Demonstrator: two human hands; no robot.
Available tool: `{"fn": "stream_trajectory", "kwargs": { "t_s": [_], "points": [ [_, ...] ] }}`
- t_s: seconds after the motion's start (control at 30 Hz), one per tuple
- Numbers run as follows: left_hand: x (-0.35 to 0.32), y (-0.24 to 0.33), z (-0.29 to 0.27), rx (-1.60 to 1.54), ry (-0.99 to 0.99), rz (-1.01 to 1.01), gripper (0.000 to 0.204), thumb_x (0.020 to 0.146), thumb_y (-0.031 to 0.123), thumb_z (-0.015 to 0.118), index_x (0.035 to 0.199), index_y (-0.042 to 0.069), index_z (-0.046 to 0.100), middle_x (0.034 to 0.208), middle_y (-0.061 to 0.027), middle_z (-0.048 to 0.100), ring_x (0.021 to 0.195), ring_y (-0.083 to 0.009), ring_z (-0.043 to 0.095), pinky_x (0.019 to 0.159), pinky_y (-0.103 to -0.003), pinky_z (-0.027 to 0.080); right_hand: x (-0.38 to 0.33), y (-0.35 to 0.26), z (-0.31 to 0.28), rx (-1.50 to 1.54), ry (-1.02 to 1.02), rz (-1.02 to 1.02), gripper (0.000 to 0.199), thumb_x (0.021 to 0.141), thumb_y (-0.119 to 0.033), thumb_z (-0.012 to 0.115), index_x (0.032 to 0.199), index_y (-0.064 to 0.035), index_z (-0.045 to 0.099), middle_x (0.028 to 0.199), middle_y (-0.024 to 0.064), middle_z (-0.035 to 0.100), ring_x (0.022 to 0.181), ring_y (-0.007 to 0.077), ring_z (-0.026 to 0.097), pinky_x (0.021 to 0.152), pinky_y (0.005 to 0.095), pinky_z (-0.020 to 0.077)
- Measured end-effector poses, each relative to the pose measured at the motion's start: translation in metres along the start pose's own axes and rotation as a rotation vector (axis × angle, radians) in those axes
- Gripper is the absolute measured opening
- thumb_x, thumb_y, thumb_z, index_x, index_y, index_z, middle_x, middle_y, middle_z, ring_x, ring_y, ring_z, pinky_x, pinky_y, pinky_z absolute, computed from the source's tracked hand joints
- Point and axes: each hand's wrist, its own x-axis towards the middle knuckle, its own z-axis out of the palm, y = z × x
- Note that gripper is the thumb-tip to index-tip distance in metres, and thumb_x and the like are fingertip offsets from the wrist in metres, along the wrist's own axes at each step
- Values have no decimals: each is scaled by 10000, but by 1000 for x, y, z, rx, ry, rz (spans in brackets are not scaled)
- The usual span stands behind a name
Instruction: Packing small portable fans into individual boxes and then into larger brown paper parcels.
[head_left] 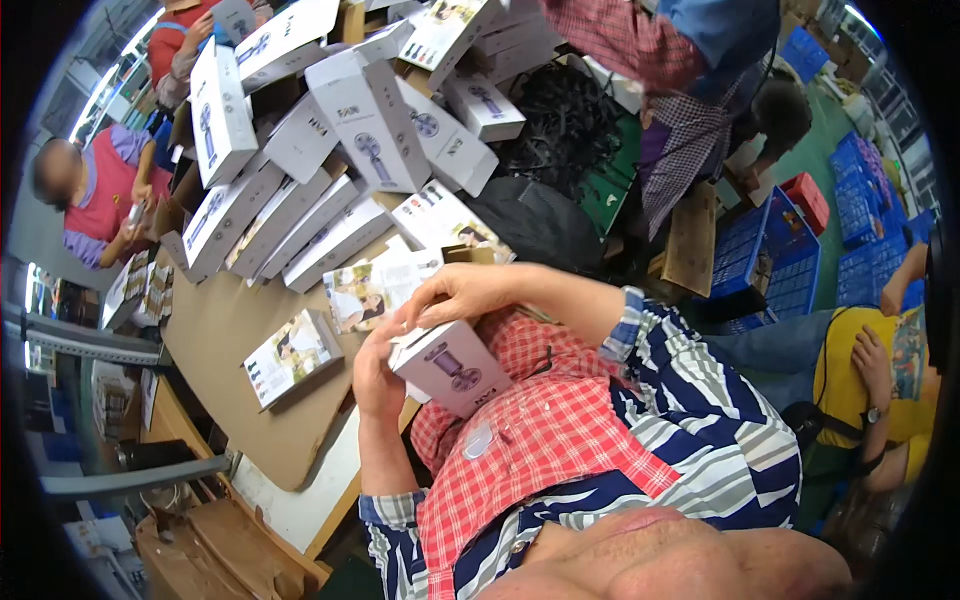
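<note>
A small white carton box [452, 368] printed with a picture of a handheld fan leans against my red checked apron. My left hand [378, 378] is wrapped round its far left end, with the thumb and fingertips up by the end flap. Over the same end, the bent fingers of my right hand [458, 294] press at the top edge; their tips partly hide the flap. Nearest to my hands on the cardboard lie a box with a photo on its face [292, 358] and another photo-printed box [375, 292].
Many white boxes [365, 120] are piled at the far side of the cardboard-topped table [225, 330]. Right of them lies a heap of black straps [560, 125]. Blue crates [765, 250] stand at the right. Other people work at the far left, far right and right.
</note>
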Motion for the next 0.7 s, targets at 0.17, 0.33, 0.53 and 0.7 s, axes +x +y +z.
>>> {"fn": "stream_trajectory", "kwargs": {
  "t_s": [0.17,0.33,0.53,0.7],
  "points": [
    [1,1,-6,256,-141,-122,205,812,47,455,827,-61,629,1024,-112,603,860,-153,575,766,-259,448,17,-20,-11,-511,-195,151,449,777,-238,651,1154,-17,550,1099,182,609,1019,284,586,875,349,452],
    [-16,8,-21,101,-196,-87,331,894,82,422,1192,-24,520,1328,-123,460,1189,-178,436,1000,-291,322,13,-14,-11,-266,-186,-30,582,767,-302,667,1269,-70,484,1170,163,573,1061,284,556,918,363,427],
    [-15,17,-57,-120,287,276,306,905,115,418,1176,-6,497,1197,-107,531,1129,-200,478,945,-358,378,2,-28,-32,-348,82,-189,618,749,-184,692,1297,-49,441,1139,154,560,1076,232,527,917,351,424],
    [-19,14,-78,-113,588,384,279,906,125,424,1170,45,465,1169,-74,535,1062,-170,501,877,-341,396,20,-54,-119,505,774,-462,775,834,-325,655,1377,45,243,1230,196,496,1110,240,513,961,364,420]
  ]
}}
